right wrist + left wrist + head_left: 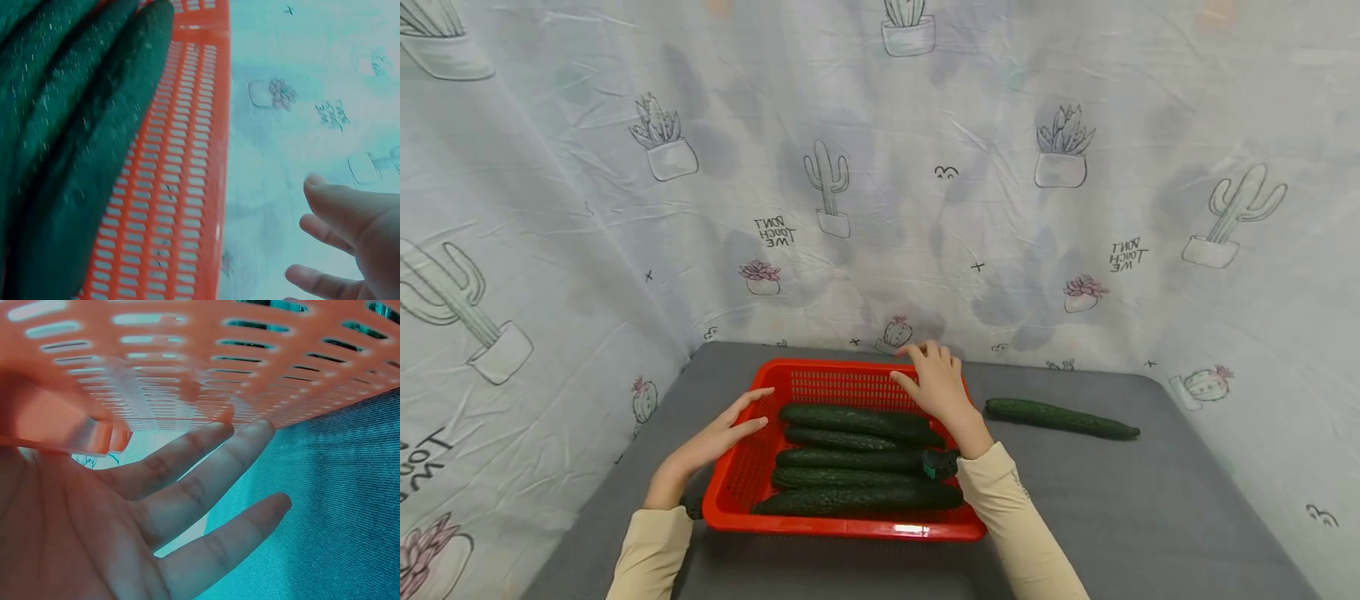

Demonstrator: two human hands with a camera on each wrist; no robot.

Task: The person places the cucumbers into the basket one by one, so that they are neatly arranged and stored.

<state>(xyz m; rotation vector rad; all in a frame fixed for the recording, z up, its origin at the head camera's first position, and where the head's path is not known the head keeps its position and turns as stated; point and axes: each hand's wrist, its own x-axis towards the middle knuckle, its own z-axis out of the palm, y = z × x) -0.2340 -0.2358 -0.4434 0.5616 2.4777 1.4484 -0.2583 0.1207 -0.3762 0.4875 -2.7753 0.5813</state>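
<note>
A red plastic basket (842,527) with slotted walls stands on the grey table. Several dark green cucumbers (857,498) lie side by side in it. My left hand (718,437) is at the basket's left rim, thumb and one finger over the edge. In the left wrist view, three nearly straight fingers (206,481) extend outside and below the slotted wall; firm contact cannot be told. Above the far right part of the basket, my right hand (938,385) is spread with nothing in it. The right wrist view shows that hand (356,237) apart from the basket wall (181,162).
One more cucumber (1060,418) lies on the grey table (1120,508) to the right of the basket. A pale curtain (880,200) printed with cacti and potted plants hangs behind the table and along both sides.
</note>
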